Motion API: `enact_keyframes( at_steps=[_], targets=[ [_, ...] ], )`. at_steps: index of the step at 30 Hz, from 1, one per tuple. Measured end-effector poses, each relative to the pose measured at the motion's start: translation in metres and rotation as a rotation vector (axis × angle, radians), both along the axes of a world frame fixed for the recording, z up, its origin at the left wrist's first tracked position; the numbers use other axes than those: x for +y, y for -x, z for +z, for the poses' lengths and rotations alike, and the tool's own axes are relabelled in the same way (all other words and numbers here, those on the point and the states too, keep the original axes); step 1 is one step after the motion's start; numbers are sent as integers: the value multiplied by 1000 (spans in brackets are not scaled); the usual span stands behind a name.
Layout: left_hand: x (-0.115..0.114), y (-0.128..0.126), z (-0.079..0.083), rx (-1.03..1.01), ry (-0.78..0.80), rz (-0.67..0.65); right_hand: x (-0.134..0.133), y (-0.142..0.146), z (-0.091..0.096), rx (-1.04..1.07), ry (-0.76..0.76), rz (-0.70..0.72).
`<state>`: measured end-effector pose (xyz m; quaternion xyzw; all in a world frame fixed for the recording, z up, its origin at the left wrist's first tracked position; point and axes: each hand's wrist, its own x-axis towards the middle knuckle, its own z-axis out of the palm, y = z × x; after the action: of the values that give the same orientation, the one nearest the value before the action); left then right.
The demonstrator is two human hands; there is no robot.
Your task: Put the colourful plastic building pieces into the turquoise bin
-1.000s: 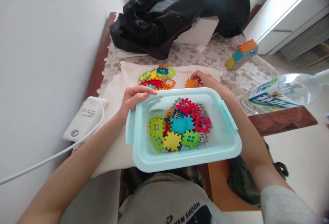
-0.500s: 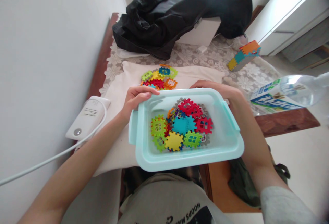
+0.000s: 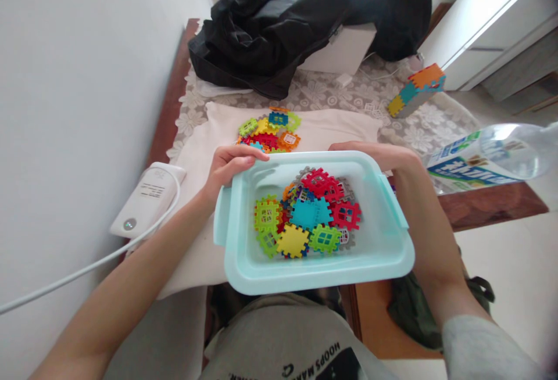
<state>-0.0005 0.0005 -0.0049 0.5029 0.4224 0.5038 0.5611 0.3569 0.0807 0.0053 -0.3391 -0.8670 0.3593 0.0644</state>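
A pale mint plastic bin (image 3: 370,252) is held over the table's near edge, its open top facing me. Inside lies a pile of toothed building tiles (image 3: 305,212) in red, blue, green, yellow and grey, some with window cut-outs. My left hand (image 3: 229,165) is closed on the bin's far left corner, fingers over the rim. Behind the far right rim is my right hand (image 3: 383,154); the bin hides its fingers, so its grip does not show. Just beyond the bin, another heap of tiles (image 3: 270,130) rests on a cream cloth (image 3: 331,124).
At the right lies a clear plastic bottle (image 3: 483,156). A block built of tiles (image 3: 416,90) stands behind it. Black fabric (image 3: 279,31) covers the back of the table over a white box (image 3: 342,49). A white corded device (image 3: 146,200) sits by the left wall.
My right hand has shifted slightly right behind the bin. The bin's near left corner has moved a little left and towards me. My left hand keeps its hold on the rim.
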Motion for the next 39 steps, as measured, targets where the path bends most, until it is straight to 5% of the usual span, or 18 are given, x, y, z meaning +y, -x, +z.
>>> enact_keyframes(
  at_steps=[6,12,17,22,25,30,33,35,39],
  targets=[
    [1,0,-1,15,-14,5,6,1,1,-7,264,93],
    [2,1,-2,29,-51,10,12,-2,-5,231,262,-166],
    [1,0,-1,24,-43,9,25,-1,-18,688,133,-552],
    [-1,-2,2,7,-5,7,12,11,-6,1004,-52,-605],
    [-1,-1,1,1,-4,16,-10,18,14,926,-90,-568],
    [0,3,-5,-28,-43,-30,-37,19,35,693,51,-276],
    [0,5,-8,-26,-60,-50,-38,5,19,772,-98,-488],
    [0,6,-8,-25,-78,-61,-38,-9,-1,632,-194,-606],
    [1,7,-9,-17,-113,-85,-50,-38,-46,179,-298,-470]
  ],
)
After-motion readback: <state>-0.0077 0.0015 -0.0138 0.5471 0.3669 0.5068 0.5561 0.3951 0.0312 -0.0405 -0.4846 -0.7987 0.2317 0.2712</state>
